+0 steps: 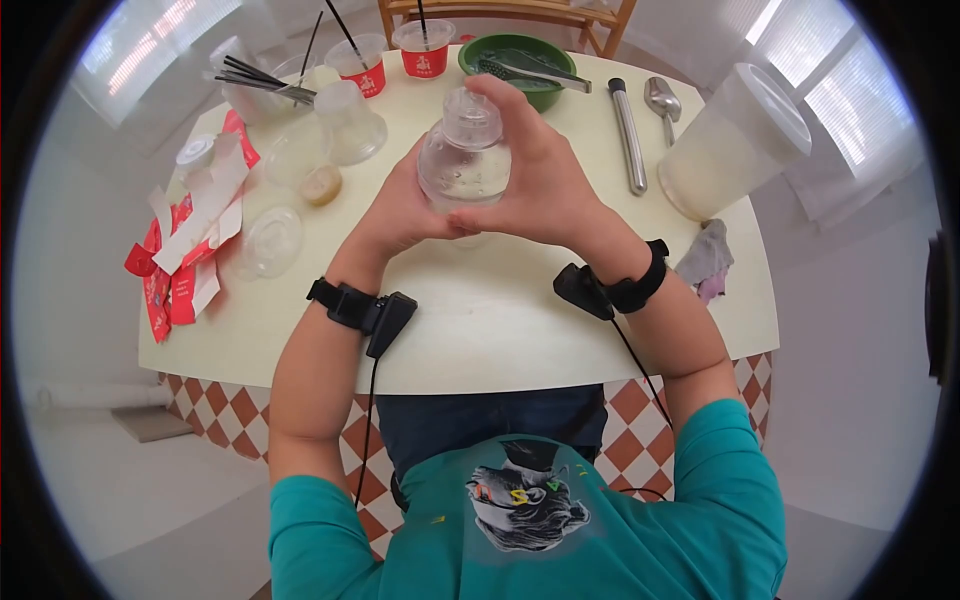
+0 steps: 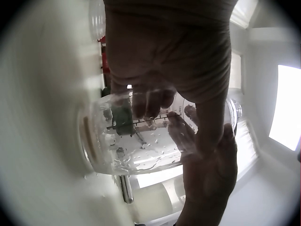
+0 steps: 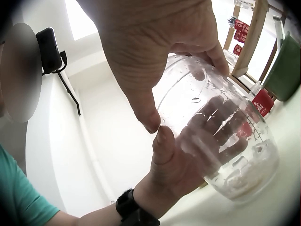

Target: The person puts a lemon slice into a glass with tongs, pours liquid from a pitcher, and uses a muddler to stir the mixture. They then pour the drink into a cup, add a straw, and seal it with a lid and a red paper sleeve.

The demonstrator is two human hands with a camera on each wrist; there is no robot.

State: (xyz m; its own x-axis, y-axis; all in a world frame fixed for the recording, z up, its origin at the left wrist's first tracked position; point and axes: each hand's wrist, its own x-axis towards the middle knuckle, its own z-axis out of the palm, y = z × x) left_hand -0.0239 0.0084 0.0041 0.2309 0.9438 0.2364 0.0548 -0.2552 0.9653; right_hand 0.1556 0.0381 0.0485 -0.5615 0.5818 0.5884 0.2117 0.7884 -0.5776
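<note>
Both hands hold a clear shaker (image 1: 465,168) with a capped top, over the middle of the table. My left hand (image 1: 398,208) curls round its left side, and my right hand (image 1: 545,178) wraps the right side with the fingers up by the cap. In the right wrist view the two thumbs meet on the near side of the shaker's wall (image 3: 188,101). Clear lumps like ice (image 3: 247,172) lie at its bottom. Droplets and printed measuring marks show on the wall in the left wrist view.
A green bowl (image 1: 487,50) with a strainer and tongs stands behind. To the right are a muddler (image 1: 628,140), a metal scoop (image 1: 662,100), a lidded pitcher (image 1: 735,145) and a cloth (image 1: 707,258). Red-labelled cups (image 1: 424,62), straws and torn wrappers (image 1: 190,235) lie left.
</note>
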